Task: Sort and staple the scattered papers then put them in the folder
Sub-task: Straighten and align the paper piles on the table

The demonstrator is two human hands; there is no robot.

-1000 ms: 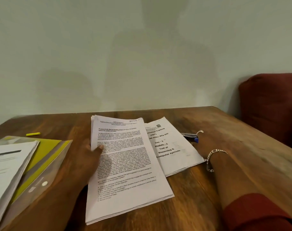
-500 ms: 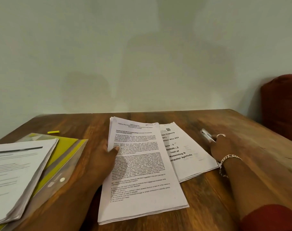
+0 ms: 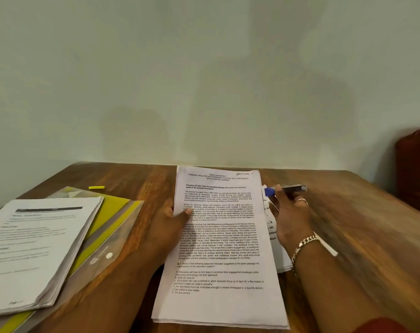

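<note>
A stack of printed question sheets (image 3: 219,251) lies in the middle of the wooden table (image 3: 362,227). My left hand (image 3: 173,218) grips its left edge, thumb on top of the text. My right hand (image 3: 290,217) holds a stapler (image 3: 285,189) with a blue end just off the stack's upper right corner. Under my right hand a second set of papers (image 3: 275,243) pokes out from beneath the stack. At the left, a clear and yellow folder (image 3: 113,227) lies flat with another paper stack (image 3: 36,248) on top of it.
A small yellow highlighter (image 3: 96,187) lies near the wall behind the folder. A dark red chair back (image 3: 415,164) stands at the table's right side. The pale wall runs along the table's far edge.
My right hand picked the stapler up off the table at the right and brought it left to the stack's upper right corner. The left hand kept its grip on the stack.
</note>
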